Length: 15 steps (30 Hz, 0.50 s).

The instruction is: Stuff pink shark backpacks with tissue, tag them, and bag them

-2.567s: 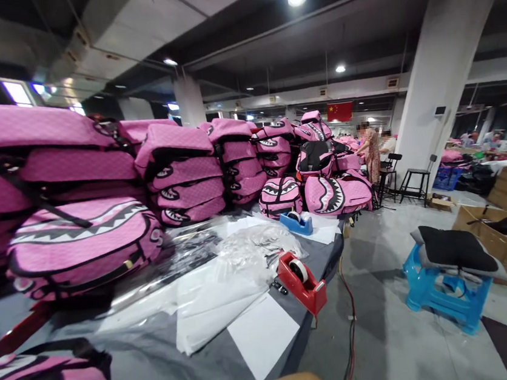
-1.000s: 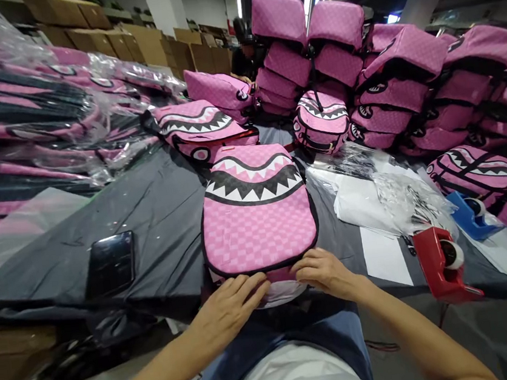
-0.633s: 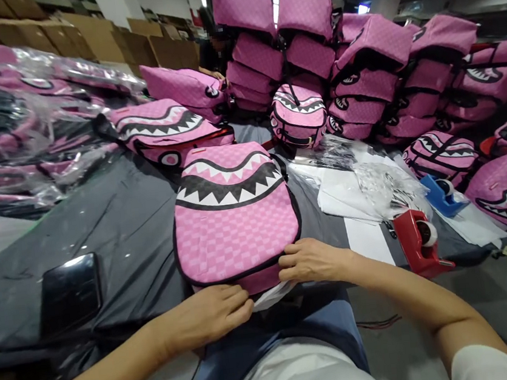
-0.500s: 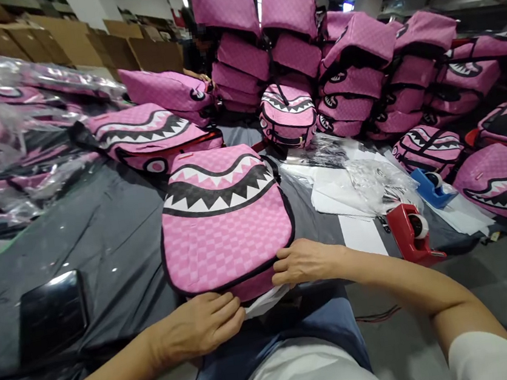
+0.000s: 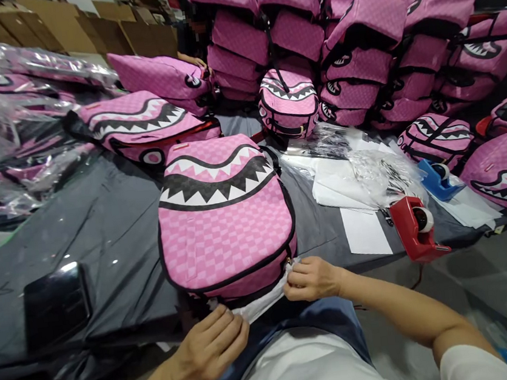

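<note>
A pink checkered backpack (image 5: 228,232) with a black-and-white shark-mouth print lies front side up at the table's near edge. Below its near end, a crumpled strip of thin white paper-like material (image 5: 265,303) stretches between my hands. My left hand (image 5: 216,343) is closed on the strip's left end, its fingertips partly hidden. The other end is pinched in my right hand (image 5: 312,278), beside the bag's near right corner. A small zipper pull (image 5: 288,261) shows just above those fingers.
A dark tablet-like device (image 5: 56,304) lies to the left. A red tape dispenser (image 5: 416,229), a blue tape dispenser (image 5: 439,178) and white papers (image 5: 366,232) are on the right. Stacked pink backpacks (image 5: 238,57) line the back, where a person (image 5: 190,38) stands. Plastic-wrapped bags (image 5: 12,120) fill the left.
Both hands have drawn back slightly from the backpack toward my body, and more of the white strip shows between them. My view has tipped down a little.
</note>
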Each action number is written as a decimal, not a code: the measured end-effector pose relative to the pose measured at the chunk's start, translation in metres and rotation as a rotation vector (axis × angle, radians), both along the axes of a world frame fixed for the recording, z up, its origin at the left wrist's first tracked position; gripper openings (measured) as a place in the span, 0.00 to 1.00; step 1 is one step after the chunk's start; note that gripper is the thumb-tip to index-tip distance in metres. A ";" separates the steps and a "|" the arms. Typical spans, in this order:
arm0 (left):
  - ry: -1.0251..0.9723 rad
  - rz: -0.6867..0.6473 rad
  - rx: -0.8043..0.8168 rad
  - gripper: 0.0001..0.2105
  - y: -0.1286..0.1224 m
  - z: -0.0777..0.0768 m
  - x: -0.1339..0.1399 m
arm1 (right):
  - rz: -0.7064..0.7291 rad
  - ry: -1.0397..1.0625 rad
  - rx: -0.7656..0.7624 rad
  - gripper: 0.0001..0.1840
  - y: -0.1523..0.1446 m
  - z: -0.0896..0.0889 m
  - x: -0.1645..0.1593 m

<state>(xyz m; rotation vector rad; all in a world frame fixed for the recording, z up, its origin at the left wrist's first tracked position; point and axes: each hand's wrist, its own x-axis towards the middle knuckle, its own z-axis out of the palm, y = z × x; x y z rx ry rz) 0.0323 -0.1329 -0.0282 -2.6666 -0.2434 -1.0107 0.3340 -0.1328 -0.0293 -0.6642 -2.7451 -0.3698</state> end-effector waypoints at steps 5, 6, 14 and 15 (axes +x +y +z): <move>0.025 0.153 -0.076 0.19 -0.015 -0.036 -0.020 | -0.381 0.475 -0.167 0.03 -0.035 -0.045 0.001; 0.045 0.164 -0.112 0.20 -0.018 -0.038 -0.025 | -0.492 0.636 -0.280 0.03 -0.042 -0.046 -0.001; -0.005 0.120 -0.219 0.19 0.012 -0.005 0.023 | -0.823 1.291 -0.836 0.11 -0.041 -0.029 -0.050; -0.012 0.078 -0.220 0.16 0.023 -0.002 0.040 | -0.870 1.271 -0.794 0.08 -0.037 -0.029 -0.056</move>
